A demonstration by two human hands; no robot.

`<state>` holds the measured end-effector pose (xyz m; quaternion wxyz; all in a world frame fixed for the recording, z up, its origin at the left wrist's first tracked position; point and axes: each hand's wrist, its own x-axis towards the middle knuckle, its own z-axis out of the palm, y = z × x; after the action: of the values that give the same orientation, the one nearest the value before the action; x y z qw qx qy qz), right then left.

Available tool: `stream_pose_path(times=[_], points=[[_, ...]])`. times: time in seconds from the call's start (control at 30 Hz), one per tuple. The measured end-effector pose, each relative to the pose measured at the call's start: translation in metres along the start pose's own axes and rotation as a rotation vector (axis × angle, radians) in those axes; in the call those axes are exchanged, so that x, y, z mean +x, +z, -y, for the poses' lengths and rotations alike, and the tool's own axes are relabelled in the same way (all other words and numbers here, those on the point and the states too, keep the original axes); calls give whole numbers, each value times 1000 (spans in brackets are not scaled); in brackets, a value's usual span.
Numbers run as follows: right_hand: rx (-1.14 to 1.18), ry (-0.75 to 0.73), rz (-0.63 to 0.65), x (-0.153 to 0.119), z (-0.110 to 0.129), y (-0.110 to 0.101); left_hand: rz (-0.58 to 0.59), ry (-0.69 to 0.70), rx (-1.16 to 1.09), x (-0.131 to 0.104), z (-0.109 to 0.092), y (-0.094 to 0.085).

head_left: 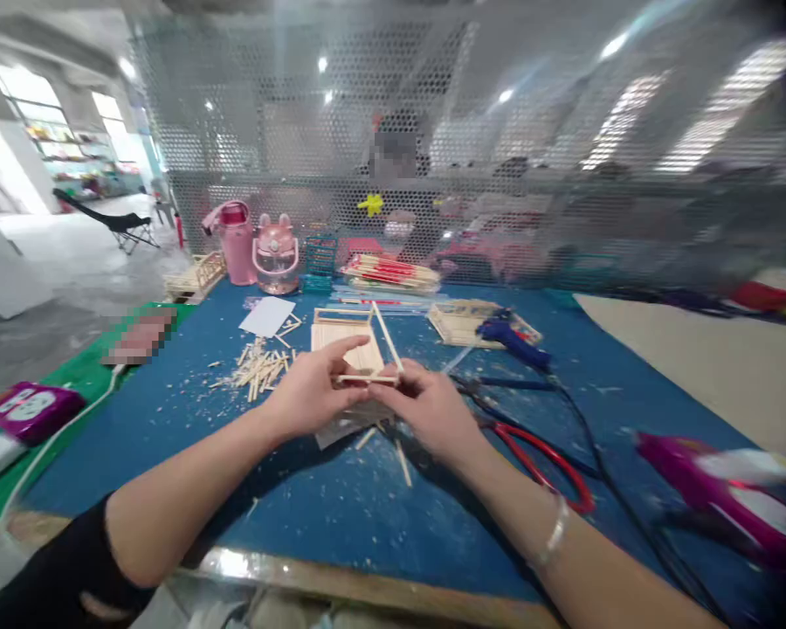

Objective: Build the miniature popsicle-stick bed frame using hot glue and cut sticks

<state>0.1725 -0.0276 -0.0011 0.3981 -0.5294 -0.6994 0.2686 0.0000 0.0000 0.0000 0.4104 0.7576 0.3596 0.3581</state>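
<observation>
A small frame of pale wooden sticks (pixel 348 348) is held above the blue table, near its middle. My left hand (pixel 314 389) grips its left and front edge, thumb below and index finger stretched over it. My right hand (pixel 429 404) pinches the front right corner, where a longer stick (pixel 386 336) slants up and away. Beneath my hands lies a clear sheet (pixel 341 426), partly hidden, with loose sticks (pixel 403 463) close by. Left of the frame is a pile of short sticks (pixel 258 369) beside a white card (pixel 267 316).
A blue glue gun (pixel 514 341) with a cable and red-handled pliers (pixel 550 463) lie to the right. Behind stand a pink bottle (pixel 237 245), a clear pink jug (pixel 277 258) and stick bundles (pixel 393 273) before a perforated screen (pixel 301 131). Purple packs flank the table (pixel 301 515).
</observation>
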Motion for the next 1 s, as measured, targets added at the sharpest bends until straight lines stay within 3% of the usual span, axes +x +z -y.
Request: stream_pose_path(times=[0.1,0.27,0.67,0.9,1.0], points=[[14,-1,36,-1,2,-3,79,22,7,-2,2,-4],[16,-20,51,-2,1,-5,115,50,39,-2,5,-7],[184,-26,198,2,-7,-10,67,131,187,-3,2,-8],[163,-20,185,2,-8,-14,-3,222,439,-4,3,-10],[156,-17,50,3,-9,-22,4,187,414,-4,3,-10]])
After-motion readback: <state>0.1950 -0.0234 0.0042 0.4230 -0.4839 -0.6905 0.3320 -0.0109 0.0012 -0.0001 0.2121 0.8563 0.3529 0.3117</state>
